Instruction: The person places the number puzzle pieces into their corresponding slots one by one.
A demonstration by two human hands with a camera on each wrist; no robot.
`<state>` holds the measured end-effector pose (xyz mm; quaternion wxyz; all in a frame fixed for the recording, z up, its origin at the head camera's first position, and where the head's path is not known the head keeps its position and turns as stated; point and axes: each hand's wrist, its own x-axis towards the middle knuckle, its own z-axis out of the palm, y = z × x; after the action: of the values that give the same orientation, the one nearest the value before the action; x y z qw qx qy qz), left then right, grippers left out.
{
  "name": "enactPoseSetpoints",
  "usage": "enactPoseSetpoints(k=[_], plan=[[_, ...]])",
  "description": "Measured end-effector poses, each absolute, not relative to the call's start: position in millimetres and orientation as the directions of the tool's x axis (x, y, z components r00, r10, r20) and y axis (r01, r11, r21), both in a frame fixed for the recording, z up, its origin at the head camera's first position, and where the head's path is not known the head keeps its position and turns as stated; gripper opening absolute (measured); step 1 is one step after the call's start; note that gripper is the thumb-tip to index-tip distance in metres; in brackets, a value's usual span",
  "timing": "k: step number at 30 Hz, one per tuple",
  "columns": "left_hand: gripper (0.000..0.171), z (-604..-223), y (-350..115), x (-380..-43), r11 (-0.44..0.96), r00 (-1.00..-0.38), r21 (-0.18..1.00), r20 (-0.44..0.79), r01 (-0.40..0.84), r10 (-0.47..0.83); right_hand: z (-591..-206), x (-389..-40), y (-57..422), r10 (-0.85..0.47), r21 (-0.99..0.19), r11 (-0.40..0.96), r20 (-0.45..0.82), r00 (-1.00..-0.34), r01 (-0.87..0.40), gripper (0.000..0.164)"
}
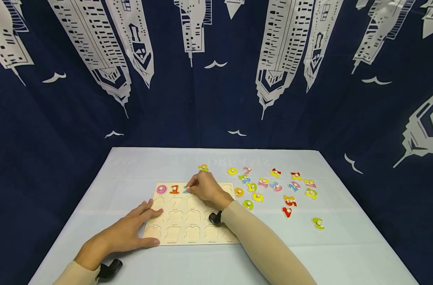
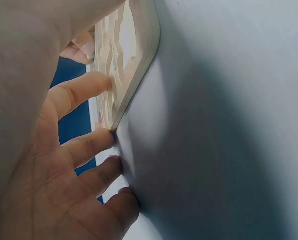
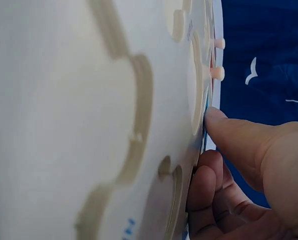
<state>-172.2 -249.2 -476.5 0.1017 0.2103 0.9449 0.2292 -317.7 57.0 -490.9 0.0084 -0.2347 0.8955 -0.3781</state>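
Observation:
A wooden number puzzle board [image 1: 183, 234] lies on the table, with a pink 0 piece [image 1: 161, 189] and an orange 1 piece [image 1: 174, 189] set in its top row. Beside them, my right hand [image 1: 207, 190] pinches a blue number piece [image 1: 185, 190] at the third slot; the fingers cover most of it. In the right wrist view, thumb and fingertips meet the thin blue edge [image 3: 206, 107] of this piece, close against the board. My left hand [image 1: 130, 227] rests with spread fingers at the board's left edge. The left wrist view shows its fingertips [image 2: 101, 82] touching the board.
Loose number pieces are scattered right of the board, among them a red 4 [image 1: 287, 212], a green 3 [image 1: 317, 223] and a yellow 0 [image 1: 232, 171]. Another piece [image 1: 203, 168] lies beyond the right hand. A dark blue printed cloth [image 1: 195, 107] hangs behind the white table [image 1: 130, 174].

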Motion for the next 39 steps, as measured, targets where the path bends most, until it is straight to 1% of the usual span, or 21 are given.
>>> enactPoseSetpoints(k=[1,4,12,18,22,29,39], plan=[[0.099,-477,-249,-172,0.808,-0.891,0.475,-0.097,0.349,0.443,-483,-312,55,-0.415,-0.688,0.613,0.138,-0.900,-0.388,0.004],[0.099,-476,-248,-172,0.809,-0.892,0.474,-0.101,0.347,0.441,-483,-311,54,-0.397,-0.687,0.625,0.130,-0.909,-0.371,0.003],[0.098,-478,-247,-172,0.809,-0.891,0.471,-0.098,0.351,0.444,-485,-308,56,-0.396,-0.681,0.626,0.142,-0.907,-0.380,0.007],[0.098,-480,-247,-171,0.811,-0.891,0.467,-0.097,0.353,0.444,-483,-300,62,-0.421,-0.673,0.626,0.133,-0.897,-0.394,0.019],[0.098,-480,-247,-171,0.811,-0.891,0.464,-0.092,0.358,0.445,-478,-296,70,-0.444,-0.655,0.633,0.128,-0.887,-0.411,0.024],[0.098,-478,-247,-171,0.813,-0.892,0.458,-0.087,0.360,0.444,-469,-284,86,-0.479,-0.620,0.644,0.130,-0.868,-0.448,0.025],[0.099,-478,-245,-171,0.810,-0.891,0.456,-0.077,0.368,0.448,-463,-261,115,-0.470,-0.610,0.658,0.127,-0.874,-0.442,0.026]])
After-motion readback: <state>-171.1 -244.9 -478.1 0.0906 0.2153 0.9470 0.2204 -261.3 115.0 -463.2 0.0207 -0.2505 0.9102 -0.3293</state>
